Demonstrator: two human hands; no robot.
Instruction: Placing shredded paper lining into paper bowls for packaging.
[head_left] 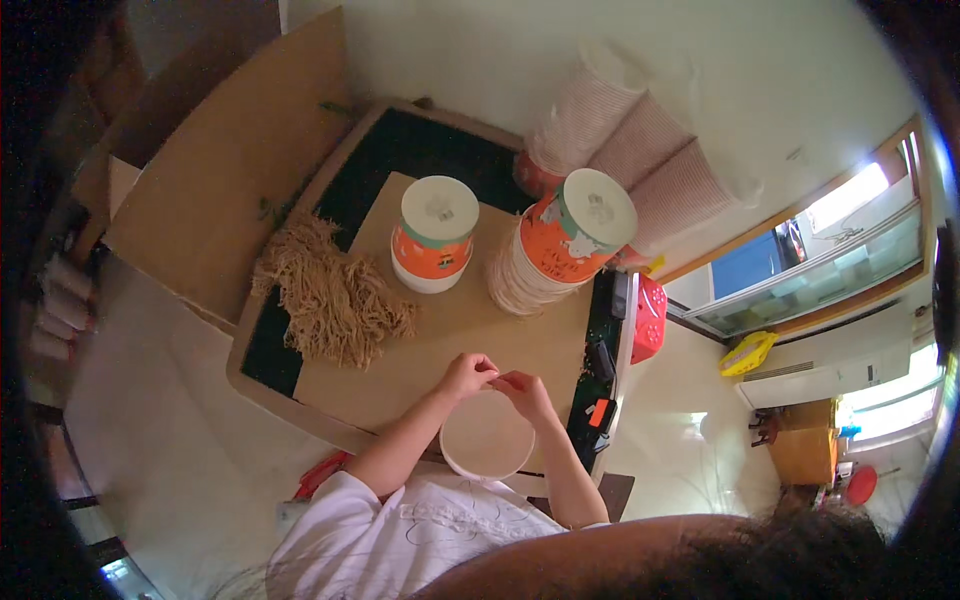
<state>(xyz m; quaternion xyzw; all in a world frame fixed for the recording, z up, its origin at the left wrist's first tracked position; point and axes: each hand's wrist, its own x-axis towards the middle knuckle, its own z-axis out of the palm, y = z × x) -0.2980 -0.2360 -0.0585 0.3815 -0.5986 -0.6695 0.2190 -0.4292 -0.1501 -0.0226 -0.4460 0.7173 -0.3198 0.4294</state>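
From the head camera, looking straight down, the left hand (468, 376) and the right hand (527, 392) meet at the far rim of a round white paper bowl (487, 440). The bowl sits just under the fingers, at the near edge of the tabletop (262, 385), close against the person's white shirt (400, 540). The left fingers (482, 366) are curled together and pinch at the rim. The right fingers (508, 381) are bent in toward them and also touch the rim. The two sets of fingertips nearly touch each other; whether something small sits between them cannot be told.

Beyond the fingers lies a brown cardboard sheet (440, 330). To the far left of the fingers, on that sheet, lies a pile of tan noodle-like strands (335, 290). Straight ahead of the fingers stands an orange and white lidded cup (435, 245). To its right leans a stack of like cups (560, 250), tilted. Past them lie long sleeves of stacked pale cups (640, 140). To the right of the fingers, off the tabletop's edge, hangs a red basket (650, 318).
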